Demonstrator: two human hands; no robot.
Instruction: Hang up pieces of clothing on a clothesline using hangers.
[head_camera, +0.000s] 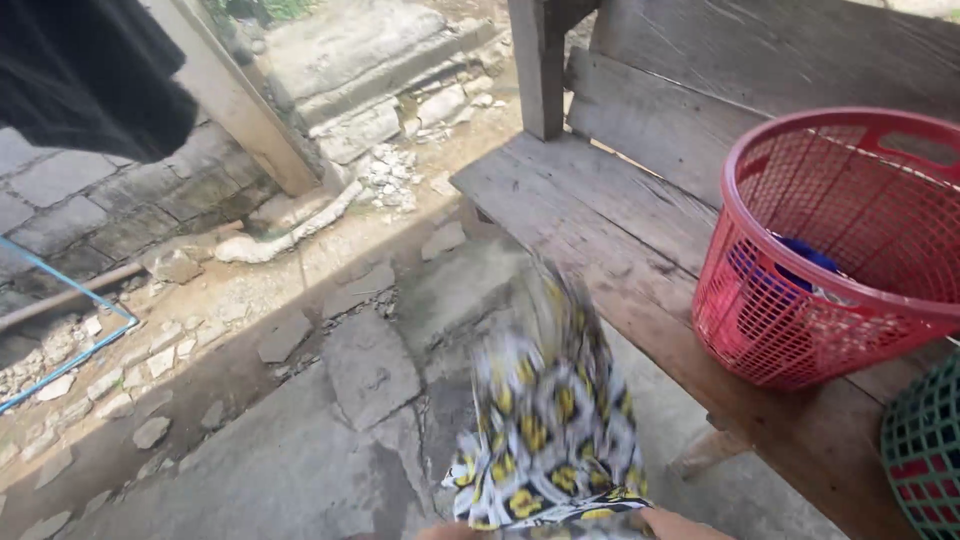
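A patterned cloth, white and black with yellow blotches, hangs blurred in the air just in front of the wooden bench, over the cracked stone paving; it looks light, limp and thin, likely to sag and swing rather than keep a shape, so it is best taken by an edge or a corner, where the fabric bunches. At the cloth's lower end, against the bottom edge of the view, slivers of two hands show: the left hand at the cloth's left corner and the right hand at its right corner; both touch the fabric and seem to grip it there, though so little of either shows that the closing of the fingers cannot be told. On the bench, right of the cloth, stands a red plastic laundry basket with something blue inside; a green mesh basket sits just beside it at the bench's near end. Far left of the bench, a dark garment hangs above, beside a slanted post; below lies a blue pipe. The bench edge is the nearest obstacle to the swinging cloth.
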